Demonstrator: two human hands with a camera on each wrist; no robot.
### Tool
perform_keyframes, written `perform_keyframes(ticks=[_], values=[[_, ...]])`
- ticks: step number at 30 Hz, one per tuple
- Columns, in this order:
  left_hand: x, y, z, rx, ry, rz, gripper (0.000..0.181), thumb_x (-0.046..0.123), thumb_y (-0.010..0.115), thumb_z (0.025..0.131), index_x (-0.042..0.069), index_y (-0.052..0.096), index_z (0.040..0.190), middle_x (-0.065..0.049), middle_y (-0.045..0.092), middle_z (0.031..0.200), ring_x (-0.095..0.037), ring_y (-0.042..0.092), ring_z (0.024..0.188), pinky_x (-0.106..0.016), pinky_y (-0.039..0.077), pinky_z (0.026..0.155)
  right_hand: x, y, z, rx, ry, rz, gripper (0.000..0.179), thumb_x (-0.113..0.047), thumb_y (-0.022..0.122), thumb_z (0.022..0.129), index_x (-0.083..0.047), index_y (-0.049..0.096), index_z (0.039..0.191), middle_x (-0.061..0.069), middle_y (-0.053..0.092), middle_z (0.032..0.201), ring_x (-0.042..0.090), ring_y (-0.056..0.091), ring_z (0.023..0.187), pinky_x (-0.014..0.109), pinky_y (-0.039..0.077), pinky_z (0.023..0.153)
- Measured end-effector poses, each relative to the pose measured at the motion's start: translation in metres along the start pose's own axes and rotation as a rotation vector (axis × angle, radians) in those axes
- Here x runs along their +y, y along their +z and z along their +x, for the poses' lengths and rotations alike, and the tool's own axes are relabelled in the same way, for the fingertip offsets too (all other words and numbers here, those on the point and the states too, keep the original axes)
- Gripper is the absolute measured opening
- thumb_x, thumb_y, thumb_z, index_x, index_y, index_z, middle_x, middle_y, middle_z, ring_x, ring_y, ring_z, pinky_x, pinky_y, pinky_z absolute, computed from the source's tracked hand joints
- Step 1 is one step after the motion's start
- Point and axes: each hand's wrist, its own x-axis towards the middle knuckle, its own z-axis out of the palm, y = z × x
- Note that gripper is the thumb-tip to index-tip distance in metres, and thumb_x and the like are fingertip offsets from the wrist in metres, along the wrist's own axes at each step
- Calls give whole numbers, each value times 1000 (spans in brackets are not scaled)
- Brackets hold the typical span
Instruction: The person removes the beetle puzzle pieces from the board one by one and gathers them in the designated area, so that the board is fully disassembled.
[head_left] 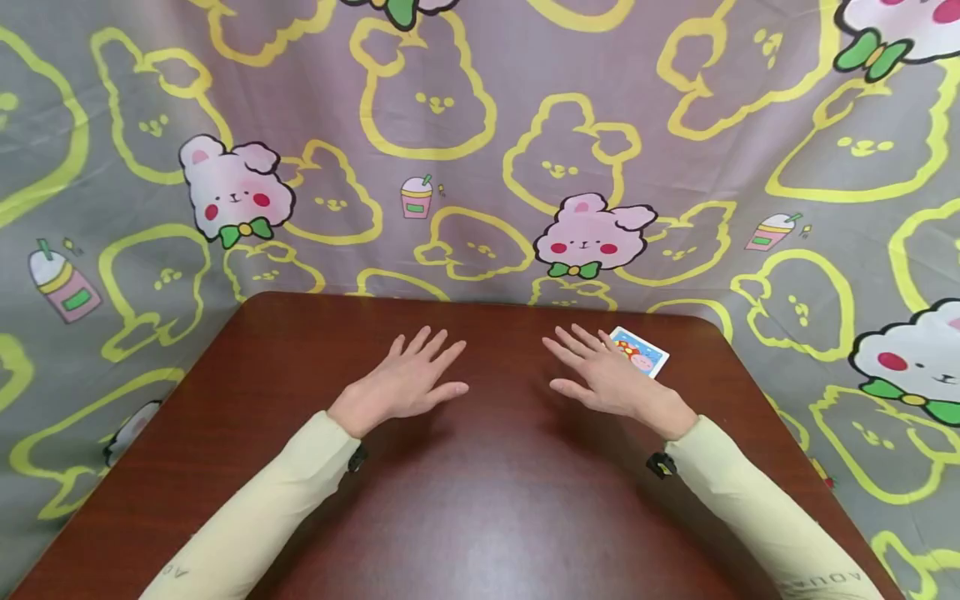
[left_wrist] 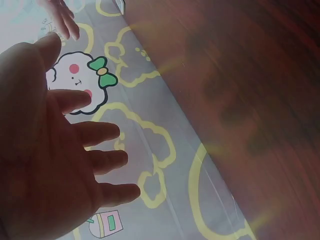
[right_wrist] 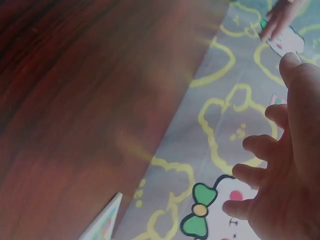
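Note:
My left hand [head_left: 401, 382] is held over the middle of the table, palm down, fingers spread and nothing in them. Across from it, my right hand [head_left: 611, 375] hovers in the same way, also holding nothing. Just beyond the right hand lies a flat square item with a white border and a colourful cartoon picture [head_left: 641, 353], partly hidden by that hand. Its corner [right_wrist: 104, 222] shows at the bottom of the right wrist view. Both palms appear in the wrist views with the fingers apart.
The dark red-brown wooden table [head_left: 465, 500] has rounded far corners. Behind and beside it hangs a grey curtain [head_left: 465, 75] printed with yellow outlines, rabbit faces and drink cups. Shadows of both hands fall on the tabletop.

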Motion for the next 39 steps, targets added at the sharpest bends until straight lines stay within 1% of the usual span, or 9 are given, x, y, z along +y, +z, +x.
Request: perform_keyframes(ticks=[4, 11, 17, 23, 28, 32, 35, 37, 39], values=[[2, 0, 7, 8, 5, -27, 77, 68, 36, 96, 26, 21, 158, -13, 19, 164, -38, 11, 152, -64, 15, 117, 7, 2, 0, 18, 45, 65, 72, -59, 47, 97, -24, 26, 157, 8, 25, 163, 35, 20, 151, 64, 19, 116], [10, 2, 20, -18, -9, -85, 78, 68, 37, 96, 25, 19, 158, -12, 18, 165, -37, 10, 153, -62, 14, 119, 26, 11, -4, -7, 141, 161, 73, -58, 48, 97, -19, 29, 156, 13, 27, 162, 36, 25, 149, 56, 23, 118], [17, 3, 40, -29, -22, -130, 78, 66, 39, 97, 24, 17, 159, -14, 17, 165, -38, 12, 152, -62, 15, 119, 47, 14, -4, -36, 209, 206, 74, -55, 50, 97, -12, 31, 154, 21, 30, 159, 41, 31, 145, 59, 25, 116], [23, 8, 54, -99, -58, -177, 76, 63, 40, 98, 27, 14, 159, -11, 13, 166, -35, 8, 153, -59, 13, 120, 67, 15, -8, -74, 279, 275, 74, -50, 52, 98, -6, 29, 154, 25, 29, 158, 45, 30, 144, 59, 27, 115], [26, 11, 64, -161, -89, -176, 76, 62, 41, 98, 27, 13, 159, -11, 12, 166, -36, 9, 153, -59, 14, 120, 82, 19, -13, -92, 307, 237, 69, -44, 52, 100, -3, 32, 152, 25, 43, 149, 42, 43, 136, 57, 35, 110], [28, 12, 71, -178, -83, -178, 76, 61, 42, 98, 26, 14, 159, -12, 14, 166, -35, 11, 153, -58, 16, 120, 91, 22, -18, -64, 304, 194, 62, -38, 56, 99, -1, 40, 147, 23, 61, 125, 37, 59, 110, 53, 45, 97], [31, 14, 78, -179, -71, -174, 76, 60, 42, 98, 25, 14, 159, -12, 16, 165, -34, 13, 153, -58, 18, 120, 97, 25, -22, -42, 307, 143, 60, -35, 59, 97, 2, 44, 142, 26, 60, 120, 37, 59, 99, 53, 46, 90], [34, 16, 82, -180, -63, -174, 75, 60, 42, 98, 25, 14, 159, -12, 17, 165, -34, 14, 153, -57, 19, 119, 101, 25, -24, -57, 335, 126, 62, -35, 60, 96, 3, 44, 143, 31, 55, 129, 43, 57, 104, 56, 45, 91], [36, 19, 86, -179, -58, -171, 75, 60, 41, 98, 25, 15, 159, -11, 18, 165, -32, 16, 153, -56, 21, 119, 104, 26, -26, -90, 378, 121, 65, -35, 60, 96, 3, 40, 145, 36, 45, 139, 51, 51, 116, 62, 43, 94]])
